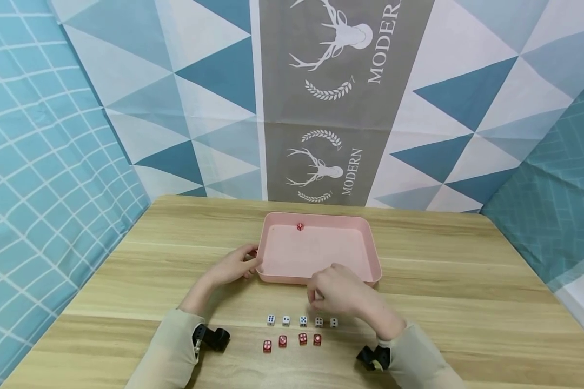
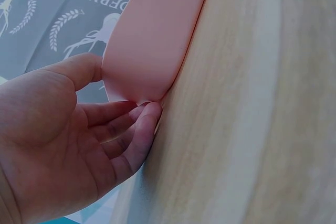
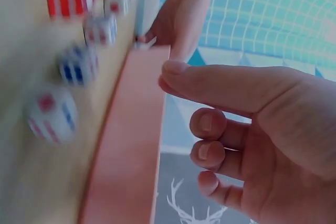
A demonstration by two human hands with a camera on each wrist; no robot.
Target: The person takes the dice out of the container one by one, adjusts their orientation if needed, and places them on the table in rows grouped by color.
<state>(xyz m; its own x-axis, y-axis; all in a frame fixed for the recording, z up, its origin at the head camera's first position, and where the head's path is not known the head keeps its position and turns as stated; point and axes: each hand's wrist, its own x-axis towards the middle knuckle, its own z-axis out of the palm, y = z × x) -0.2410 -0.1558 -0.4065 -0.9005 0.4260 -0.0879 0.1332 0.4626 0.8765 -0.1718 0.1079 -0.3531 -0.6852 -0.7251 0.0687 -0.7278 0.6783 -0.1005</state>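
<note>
At the tray's left front corner, my left hand (image 1: 233,265) grips the pink tray (image 1: 316,251). The left wrist view shows its thumb against the rim and its curled fingers at the wall (image 2: 152,35). Over the tray's front edge, to the right of centre, my right hand (image 1: 338,289) hangs with thumb and forefinger tips together and the other fingers curled. Nothing shows between those fingertips (image 3: 176,67). A red die (image 1: 300,226) lies inside the tray near its back wall. Nearest the right hand is a row of several white dice (image 1: 303,321).
Several red dice (image 1: 283,341) form a second row, closer to me than the white ones. Everything stands on a wood-grain table (image 1: 448,302). Behind it hangs a patterned cloth (image 1: 214,108), with a blue grid-patterned cloth (image 1: 39,162) at the left.
</note>
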